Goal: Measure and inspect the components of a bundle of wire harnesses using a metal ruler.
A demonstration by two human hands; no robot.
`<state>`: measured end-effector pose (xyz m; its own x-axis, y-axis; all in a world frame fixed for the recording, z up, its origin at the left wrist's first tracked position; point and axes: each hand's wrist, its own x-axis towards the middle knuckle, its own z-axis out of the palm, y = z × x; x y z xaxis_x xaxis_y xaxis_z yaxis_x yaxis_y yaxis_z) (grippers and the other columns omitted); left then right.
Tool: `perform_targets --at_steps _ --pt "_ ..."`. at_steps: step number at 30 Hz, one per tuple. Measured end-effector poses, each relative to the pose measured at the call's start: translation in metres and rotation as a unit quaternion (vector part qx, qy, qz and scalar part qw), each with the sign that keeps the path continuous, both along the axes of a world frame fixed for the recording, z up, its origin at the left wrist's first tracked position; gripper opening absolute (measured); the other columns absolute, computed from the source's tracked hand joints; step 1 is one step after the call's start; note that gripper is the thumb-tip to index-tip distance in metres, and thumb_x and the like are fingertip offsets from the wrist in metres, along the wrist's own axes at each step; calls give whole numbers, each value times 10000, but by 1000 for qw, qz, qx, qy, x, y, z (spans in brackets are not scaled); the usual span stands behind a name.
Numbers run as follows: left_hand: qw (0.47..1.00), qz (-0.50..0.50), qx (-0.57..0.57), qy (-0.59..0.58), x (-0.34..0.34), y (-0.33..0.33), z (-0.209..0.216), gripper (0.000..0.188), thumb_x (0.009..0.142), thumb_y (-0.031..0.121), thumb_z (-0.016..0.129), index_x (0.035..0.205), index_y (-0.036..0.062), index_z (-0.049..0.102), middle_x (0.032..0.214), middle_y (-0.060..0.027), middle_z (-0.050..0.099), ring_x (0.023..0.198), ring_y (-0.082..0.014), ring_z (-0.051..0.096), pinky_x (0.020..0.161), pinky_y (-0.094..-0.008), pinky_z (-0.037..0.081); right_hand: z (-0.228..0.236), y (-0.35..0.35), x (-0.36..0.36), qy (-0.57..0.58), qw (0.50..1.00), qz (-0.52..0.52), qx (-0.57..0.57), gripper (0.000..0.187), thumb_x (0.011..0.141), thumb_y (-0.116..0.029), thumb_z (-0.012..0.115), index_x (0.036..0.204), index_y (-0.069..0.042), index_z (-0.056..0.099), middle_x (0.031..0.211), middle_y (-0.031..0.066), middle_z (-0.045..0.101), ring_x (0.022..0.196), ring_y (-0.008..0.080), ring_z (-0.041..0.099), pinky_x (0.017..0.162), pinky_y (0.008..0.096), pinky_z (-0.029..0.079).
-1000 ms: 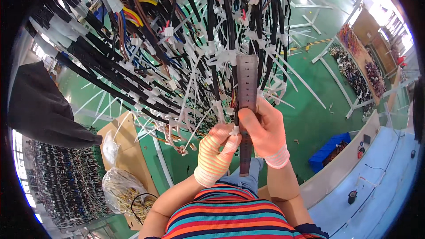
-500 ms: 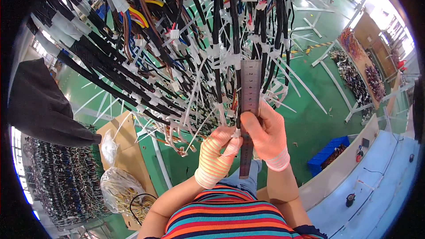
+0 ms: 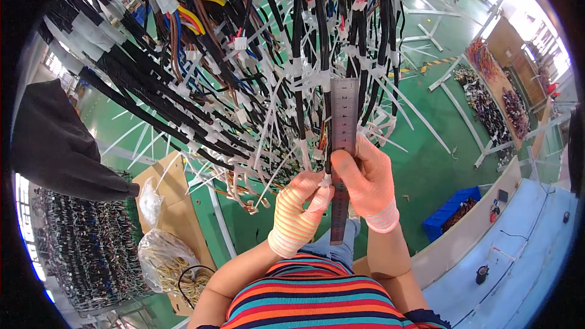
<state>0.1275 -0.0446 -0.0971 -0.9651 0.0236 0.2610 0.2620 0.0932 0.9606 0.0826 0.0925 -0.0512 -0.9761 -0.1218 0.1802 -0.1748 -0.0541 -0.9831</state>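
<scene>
A dark cloth [image 3: 67, 146] is at the far left, then a plastic bag [image 3: 159, 250] of wires [image 3: 186, 280]. The gloved left hand [image 3: 298, 212] pinches the white lower end of a black cable [image 3: 328, 119]. Just right of it, a metal ruler [image 3: 345, 109] runs along the cable, pinched by the gloved right hand [image 3: 368, 183]; farther right is a blue bin [image 3: 448, 210]

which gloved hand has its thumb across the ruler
The right hand: its thumb lies across the grey ruler. The left hand instead pinches a white piece on the black cable beside the ruler.
</scene>
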Motion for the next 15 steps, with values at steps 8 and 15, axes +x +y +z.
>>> perform_targets --at_steps 8,15 --pt "998 -8 -39 53 -3 9 -6 248 885 72 617 1130 42 599 947 -153 627 774 -275 642 692 -345 518 21 7 21 136 983 -125 9 163 935 -92 464 1008 14 565 683 6 501 568 87 420 534 212 344" --pt "974 -94 -191 71 -11 33 17 533 826 161 652 1307 37 459 1124 -213 573 945 -388 614 778 -427 520 37 19 -4 15 968 -204 144 154 818 -80 671 938 -18 598 619 -31 496 536 29 402 490 225 337"
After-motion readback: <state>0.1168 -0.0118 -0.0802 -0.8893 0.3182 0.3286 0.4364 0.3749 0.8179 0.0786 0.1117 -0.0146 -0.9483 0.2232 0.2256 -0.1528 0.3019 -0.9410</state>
